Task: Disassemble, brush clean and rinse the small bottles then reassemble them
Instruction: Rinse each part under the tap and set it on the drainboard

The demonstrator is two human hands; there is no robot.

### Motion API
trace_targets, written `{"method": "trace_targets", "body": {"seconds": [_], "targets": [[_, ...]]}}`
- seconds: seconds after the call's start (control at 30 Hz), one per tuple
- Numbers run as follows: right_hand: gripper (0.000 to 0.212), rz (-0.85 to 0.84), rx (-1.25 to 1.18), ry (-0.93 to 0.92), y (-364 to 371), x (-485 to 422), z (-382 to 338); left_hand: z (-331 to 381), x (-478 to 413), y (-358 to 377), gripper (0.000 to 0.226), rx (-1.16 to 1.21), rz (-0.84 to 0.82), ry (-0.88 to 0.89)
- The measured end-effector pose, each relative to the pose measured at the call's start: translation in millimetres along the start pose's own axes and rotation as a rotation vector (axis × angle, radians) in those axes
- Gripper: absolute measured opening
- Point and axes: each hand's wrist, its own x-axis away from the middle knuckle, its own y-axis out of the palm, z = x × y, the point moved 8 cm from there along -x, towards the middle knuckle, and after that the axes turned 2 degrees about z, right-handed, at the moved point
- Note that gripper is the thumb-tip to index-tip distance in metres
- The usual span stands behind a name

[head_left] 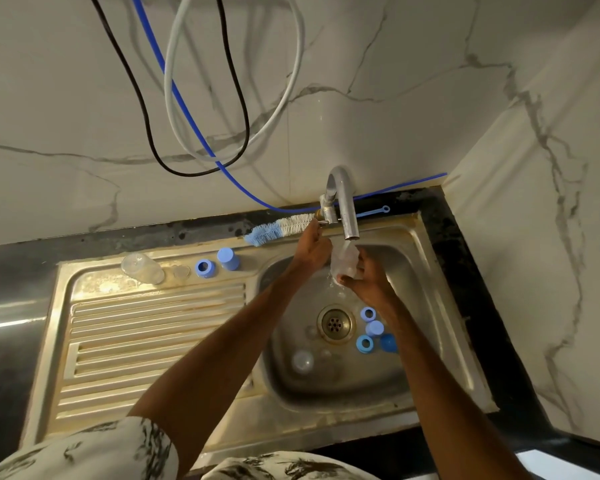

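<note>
Water runs from the curved steel tap (pixel 347 216) into the small clear plastic bottle (pixel 343 263), gripped by the right hand (pixel 369 285); the left hand (pixel 311 249) is up beside the tap's valve, and blue plastic caps (pixel 365 344) lie in the steel sink basin (pixel 430 306).

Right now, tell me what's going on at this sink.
A person is rinsing a small clear bottle under the running tap. The right hand grips it from below; the left hand is up beside the bottle's top and the tap lever, its grip unclear. The bottle brush lies on the sink back rim. A second bottle, a blue ring and a blue cap sit on the drainboard; more blue rings and caps wait in the basin.
</note>
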Motion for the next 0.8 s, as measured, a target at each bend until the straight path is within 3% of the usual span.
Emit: {"method": "trace_targets", "body": {"seconds": [0.17,0.33,0.47,0.8], "targets": [[0.069,0.036,0.043,-0.005,-2.7,-3.8,1.6,0.1,-4.6,2.6,0.054,-0.151,-0.016,0.062],[0.069,0.082,0.131,-0.026,-9.1,2.6,-1.0,21.7,-4.2,16.3,0.043,-0.281,-0.111,0.031],[0.066,0.142,0.116,-0.003,-13.5,13.6,-10.3,19.4,2.4,2.1,0.072,-0.344,-0.170,0.077],[0.069,0.207,0.176,-0.268,22.2,75.3,-66.4,-8.8,73.0,-50.5,0.036,-0.213,-0.004,0.108]]}}
